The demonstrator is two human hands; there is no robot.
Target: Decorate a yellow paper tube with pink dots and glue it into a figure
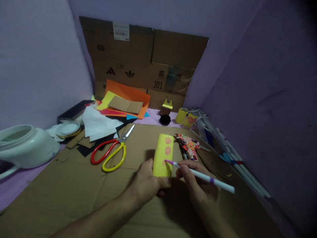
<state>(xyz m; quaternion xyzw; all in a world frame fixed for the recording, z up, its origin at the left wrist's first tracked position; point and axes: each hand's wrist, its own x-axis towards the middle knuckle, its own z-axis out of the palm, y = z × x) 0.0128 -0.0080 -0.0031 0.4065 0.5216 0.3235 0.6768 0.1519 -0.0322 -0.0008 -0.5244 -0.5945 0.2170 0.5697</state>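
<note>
My left hand (148, 180) grips a yellow paper-covered piece, a tube or flattened roll (160, 153), by its lower end and holds it tilted up above the cardboard. Down its right side runs a column of orange-pink round spots. My right hand (199, 185) is closed around a white felt-tip marker (206, 177) with a purple band and purple tip. The marker's tip touches the lowest spot, which is smaller than the two above it. Scissors (114, 150) with one red and one yellow handle lie with blades apart to the left of my left hand.
A cardboard sheet (81, 191) covers the work surface. White teapot-like vessel (32, 145) at left; white paper (99, 122) and orange sheets (128, 91) behind. Patterned fabric (189, 145), yellow rolls (182, 115) and a black pompom-like ball (165, 119) sit further back; white rods (242, 165) line the right wall.
</note>
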